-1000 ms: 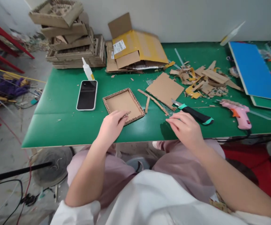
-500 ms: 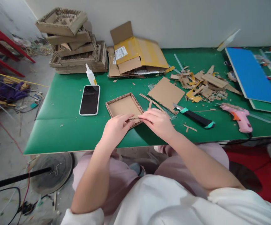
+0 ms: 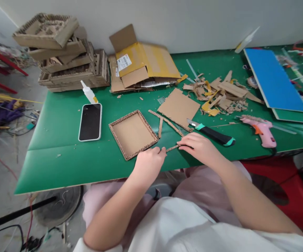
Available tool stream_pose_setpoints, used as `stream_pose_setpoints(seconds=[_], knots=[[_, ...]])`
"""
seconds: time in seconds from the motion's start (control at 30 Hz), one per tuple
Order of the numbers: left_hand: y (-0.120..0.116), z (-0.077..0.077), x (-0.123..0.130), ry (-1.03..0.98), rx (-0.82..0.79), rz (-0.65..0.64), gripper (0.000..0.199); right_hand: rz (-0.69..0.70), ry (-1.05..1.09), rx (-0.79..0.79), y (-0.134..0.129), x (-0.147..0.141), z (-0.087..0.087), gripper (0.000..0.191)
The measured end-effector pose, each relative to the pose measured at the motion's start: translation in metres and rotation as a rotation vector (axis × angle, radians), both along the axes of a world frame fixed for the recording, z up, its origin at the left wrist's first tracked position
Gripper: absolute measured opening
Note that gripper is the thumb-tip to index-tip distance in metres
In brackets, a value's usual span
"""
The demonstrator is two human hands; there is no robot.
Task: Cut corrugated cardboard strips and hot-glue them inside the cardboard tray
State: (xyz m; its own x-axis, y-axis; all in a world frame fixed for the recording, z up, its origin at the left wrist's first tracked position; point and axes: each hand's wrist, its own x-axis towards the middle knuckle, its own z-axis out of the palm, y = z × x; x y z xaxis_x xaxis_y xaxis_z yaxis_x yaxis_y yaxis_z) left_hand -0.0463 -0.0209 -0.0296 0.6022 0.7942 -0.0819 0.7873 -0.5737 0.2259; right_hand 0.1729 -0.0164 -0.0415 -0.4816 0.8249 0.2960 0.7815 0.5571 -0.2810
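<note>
A thin cardboard strip stretches between my two hands, just above the near part of the green table. My left hand is closed on its left end, close to the lower corner of a shallow cardboard tray. The fingers of my right hand pinch the strip's other end. Beyond them lie a longer cardboard strip, a short strip piece and a square cardboard sheet. A utility knife with its blade out rests right of the sheet.
A phone and a glue bottle lie on the left of the table. Stacked cardboard trays and a taped box stand behind. Cardboard scraps, a pink glue gun and a blue board occupy the right.
Both hands have moved right and toward me, off the tray's near edge, with the strip between them. The tray now shows whole. The view has shifted slightly.
</note>
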Motion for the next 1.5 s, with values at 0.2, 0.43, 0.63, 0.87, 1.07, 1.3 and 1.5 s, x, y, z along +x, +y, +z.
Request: stream_pose_setpoints(seconds=[0.2,0.43,0.63,0.87,1.07,1.3,1.5], knots=[[0.006,-0.003,0.015,0.066,-0.015,-0.014,0.030,-0.026,0.018,0.016,0.035,-0.025,0.001,0.022],[0.010,0.006,-0.014,-0.096,-0.004,-0.063,0.031,0.004,0.093,-0.043,0.055,-0.051,-0.003,0.017],[0.016,0.026,-0.089,-0.411,0.344,0.442,0.027,-0.480,0.978,-0.248,0.052,-0.041,0.016,0.018],[0.003,0.009,-0.124,-0.163,0.272,0.805,0.033,-0.460,1.266,-0.502,0.059,-0.057,0.021,0.027],[-0.007,0.004,-0.127,0.090,0.106,0.816,0.038,-0.392,1.233,-0.577,0.060,-0.073,0.013,0.027],[-0.006,0.015,-0.133,0.240,-0.033,0.805,0.043,-0.389,1.084,-0.586,0.069,-0.093,0.002,0.025],[-0.012,0.019,-0.131,0.212,-0.022,0.871,0.053,-0.353,0.508,-0.266,0.074,-0.105,-0.008,0.010]])
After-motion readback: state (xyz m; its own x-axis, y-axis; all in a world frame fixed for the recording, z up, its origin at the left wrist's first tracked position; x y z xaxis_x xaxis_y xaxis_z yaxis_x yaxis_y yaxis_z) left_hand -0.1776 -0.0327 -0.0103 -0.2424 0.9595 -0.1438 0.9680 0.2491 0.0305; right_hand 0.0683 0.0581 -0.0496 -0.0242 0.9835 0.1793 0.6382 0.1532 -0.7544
